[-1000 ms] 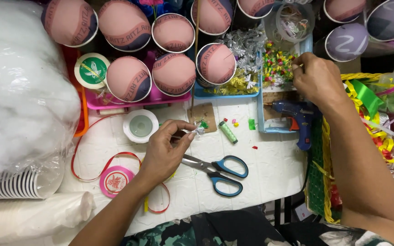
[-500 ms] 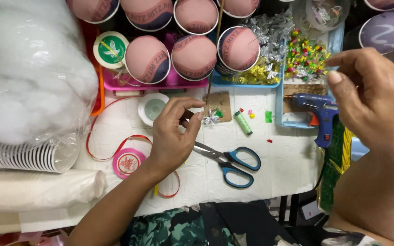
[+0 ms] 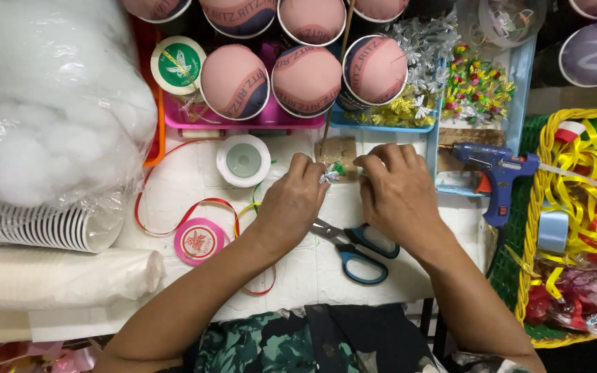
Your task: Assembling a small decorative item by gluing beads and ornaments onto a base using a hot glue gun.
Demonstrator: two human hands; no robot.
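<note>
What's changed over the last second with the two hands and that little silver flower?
The right hand came back from the tray of small coloured flowers to meet the left hand over the table. The left hand kept its grip on the silver flower. Scissors, glue gun and ribbon spool lie where they were.

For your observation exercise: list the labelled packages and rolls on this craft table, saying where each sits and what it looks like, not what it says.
Lettered paper cups: back row, round, pink-filled, dark bands.
Green-labelled ribbon roll: back left, round, white rim.
Pink ribbon spool: beside left forearm, round, red emblem.
Purple cup: back right, white marks.
</note>
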